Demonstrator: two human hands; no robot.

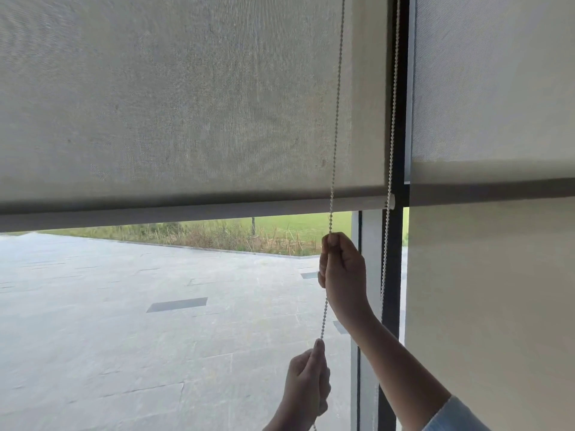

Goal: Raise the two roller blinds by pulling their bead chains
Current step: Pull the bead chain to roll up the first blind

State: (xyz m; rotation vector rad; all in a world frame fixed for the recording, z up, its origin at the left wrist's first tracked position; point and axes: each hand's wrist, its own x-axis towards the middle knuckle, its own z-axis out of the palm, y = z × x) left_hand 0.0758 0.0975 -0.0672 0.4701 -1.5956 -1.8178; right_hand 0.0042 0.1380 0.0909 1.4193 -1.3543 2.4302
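Note:
A grey roller blind point(186, 104) covers the upper half of the left window; its bottom bar point(186, 214) hangs about mid-frame. A second grey blind point(491, 88) hangs on the right, its bottom bar point(491, 191) at a similar height. A white bead chain point(337, 104) runs down in front of the left blind. My right hand point(342, 269) pinches the front strand just below the bar. My left hand point(308, 387) grips the same strand lower down. The chain's other strand point(391, 150) hangs free along the dark frame.
A dark vertical window frame point(396, 259) separates the two blinds. Through the glass lie a grey paved terrace point(140, 306) and a strip of grass point(249, 231). A pale fabric panel point(491, 306) fills the lower right.

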